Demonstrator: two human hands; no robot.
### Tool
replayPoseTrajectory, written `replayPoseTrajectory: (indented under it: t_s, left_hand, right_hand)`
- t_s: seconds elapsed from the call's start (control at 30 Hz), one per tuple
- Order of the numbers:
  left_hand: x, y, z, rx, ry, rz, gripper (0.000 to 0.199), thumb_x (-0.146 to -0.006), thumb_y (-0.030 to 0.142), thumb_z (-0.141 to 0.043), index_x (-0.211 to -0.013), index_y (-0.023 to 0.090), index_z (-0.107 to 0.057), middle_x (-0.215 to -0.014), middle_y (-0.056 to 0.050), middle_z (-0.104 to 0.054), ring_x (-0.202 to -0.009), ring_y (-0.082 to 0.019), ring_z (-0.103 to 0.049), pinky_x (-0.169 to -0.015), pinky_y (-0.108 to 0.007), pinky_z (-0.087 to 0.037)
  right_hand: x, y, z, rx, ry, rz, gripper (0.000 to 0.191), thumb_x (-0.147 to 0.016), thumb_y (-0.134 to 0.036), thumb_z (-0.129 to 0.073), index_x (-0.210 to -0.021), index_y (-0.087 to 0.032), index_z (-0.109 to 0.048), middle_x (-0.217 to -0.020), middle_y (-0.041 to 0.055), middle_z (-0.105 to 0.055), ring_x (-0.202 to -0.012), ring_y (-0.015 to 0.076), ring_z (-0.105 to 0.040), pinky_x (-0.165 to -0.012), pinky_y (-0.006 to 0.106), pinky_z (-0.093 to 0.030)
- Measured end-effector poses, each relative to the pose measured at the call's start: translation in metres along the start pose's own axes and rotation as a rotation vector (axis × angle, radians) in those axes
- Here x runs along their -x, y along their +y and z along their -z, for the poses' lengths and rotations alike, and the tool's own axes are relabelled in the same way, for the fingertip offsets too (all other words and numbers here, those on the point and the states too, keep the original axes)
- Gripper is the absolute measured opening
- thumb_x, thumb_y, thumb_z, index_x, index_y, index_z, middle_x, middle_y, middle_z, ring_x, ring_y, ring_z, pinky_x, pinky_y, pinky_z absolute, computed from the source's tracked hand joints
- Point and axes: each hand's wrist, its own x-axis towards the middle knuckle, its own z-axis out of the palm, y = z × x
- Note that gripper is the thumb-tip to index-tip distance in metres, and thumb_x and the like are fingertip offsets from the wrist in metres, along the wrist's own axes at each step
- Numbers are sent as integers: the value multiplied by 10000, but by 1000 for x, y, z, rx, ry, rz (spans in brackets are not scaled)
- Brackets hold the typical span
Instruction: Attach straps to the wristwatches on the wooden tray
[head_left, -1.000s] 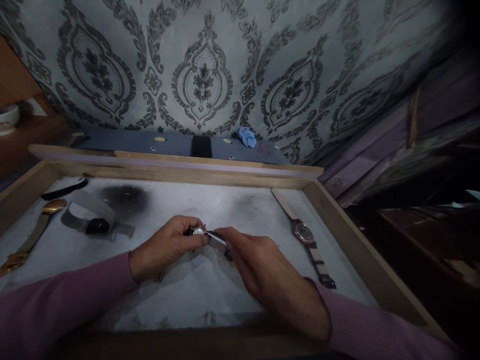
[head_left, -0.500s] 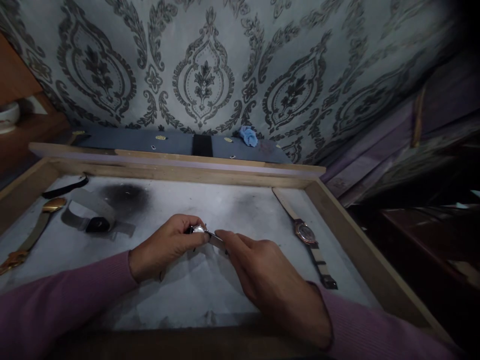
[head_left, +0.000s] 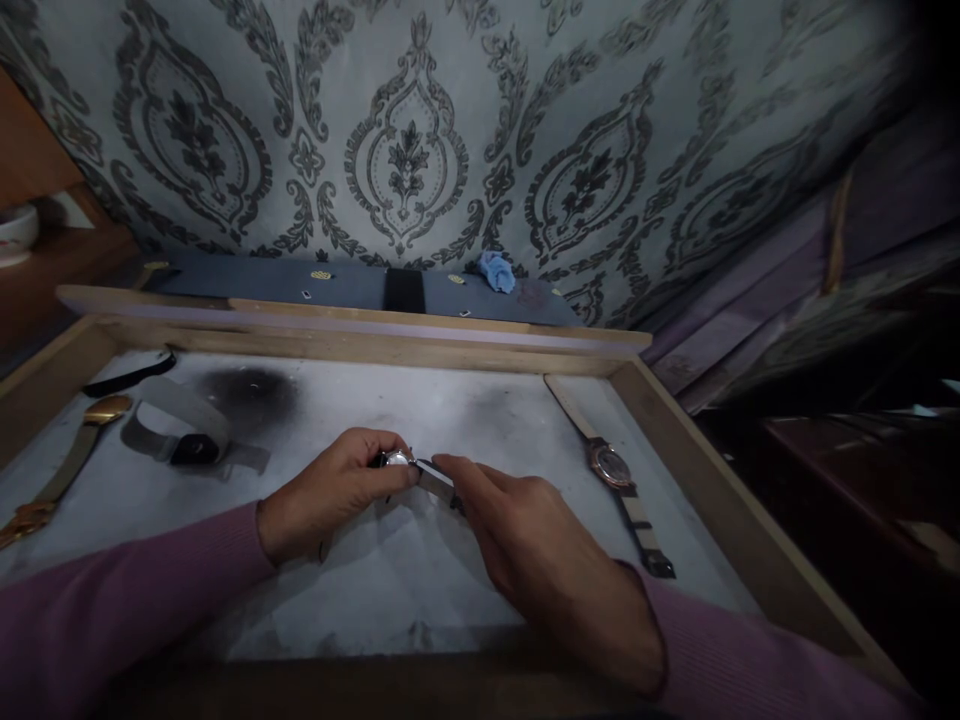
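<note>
— Since it's pretty dark in there, what have the hands actually got? Say 12 points at the wall, dial centred on the small watch [head_left: 397,460].

— ok so the left hand [head_left: 337,490] is at 9, thumb and fingers pinching that watch, which sits a bit left of the middle of the wooden tray [head_left: 322,345]. Right hand [head_left: 536,550] is at 4, fingers curled in around a slim strip [head_left: 436,484] that runs to the watch's edge. Strap or tool? Honestly can't tell.

— Anything else lying around?

— Yep. Watch with a pale-and-dark strap [head_left: 611,465] at 3, stretched out face up near the tray's right wall. At 9 a grey-banded watch [head_left: 196,449], band looped up, and past it a gold-coloured watch [head_left: 109,409]. Black strap [head_left: 131,377] between 9 and 10, just beside the gold one.

— And outside the tray?

— Crumpled blue cloth [head_left: 496,272] at 1, by the patterned wall. White bowl [head_left: 18,236] way off at 10, cut by the edge.
</note>
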Motion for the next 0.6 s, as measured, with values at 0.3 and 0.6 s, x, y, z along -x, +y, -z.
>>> replayPoseTrajectory:
  t_s: [0.3,0.6]
  left_hand:
    - [1,0,0,-17,4,-13,139,-733,287,-595,-720,149,-582,-595,56,-483,-547,-86,-426,-528,-219,-315]
    - [0,1,-2,7,7,16,158,-716,297,-596,-744,142,-588,-603,46,-510,-542,-87,-438,-513,-215,-315]
  right_hand:
    - [0,-2,2,76,-43,-3,440,-761,61,-408,-1136,-139,-522,-841,65,-688,-563,149,-575,-507,254,-333]
    - [1,-2,-2,141,-34,43,536,-692,87,-407,-1170,-130,-515,-816,52,-682,-540,137,-543,-498,257,-324]
